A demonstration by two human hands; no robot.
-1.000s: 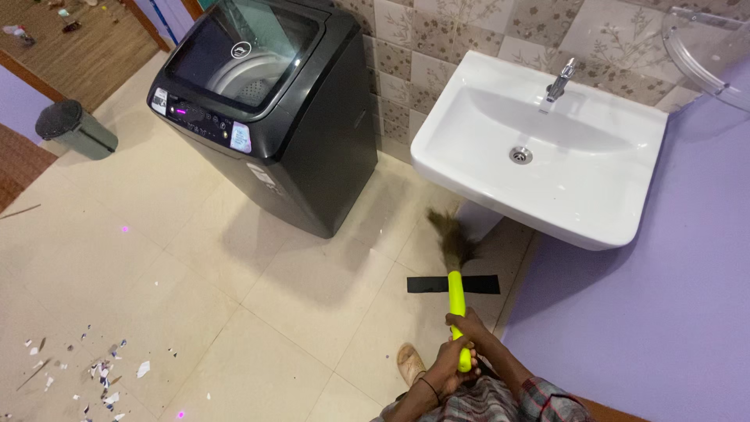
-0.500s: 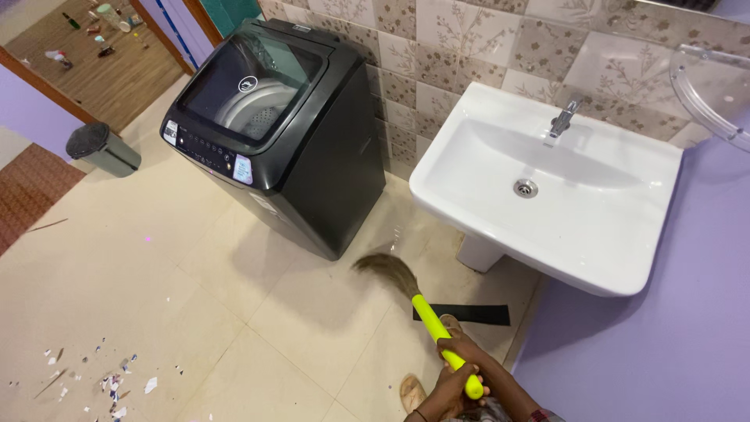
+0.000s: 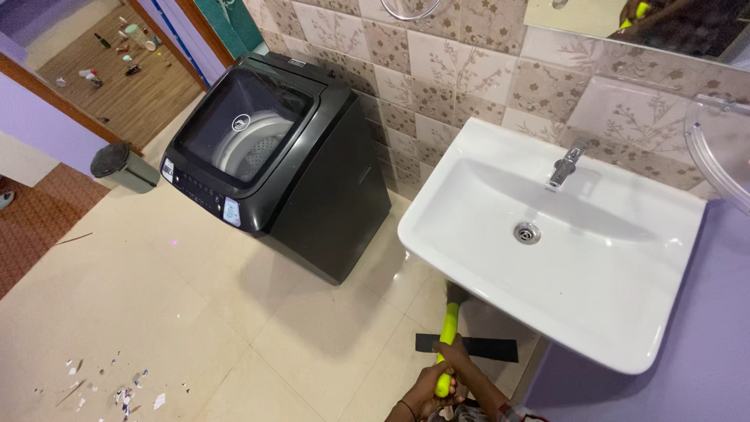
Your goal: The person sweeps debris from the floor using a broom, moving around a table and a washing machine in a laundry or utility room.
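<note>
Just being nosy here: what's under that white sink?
Under the white sink the yellow broom handle, gripped by both hands, reaches in. A black strip lies on the floor tiles. The basin covers the broom's head and any pipes.

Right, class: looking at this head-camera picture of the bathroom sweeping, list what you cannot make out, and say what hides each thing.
- Broom head: hidden under the white sink.
- Which hand has the upper grip on the yellow handle: they overlap, and the bottom edge cuts the arms.
- Floor scraps: too small to identify.
- Items on the wooden floor beyond the doorway: too small.
</note>
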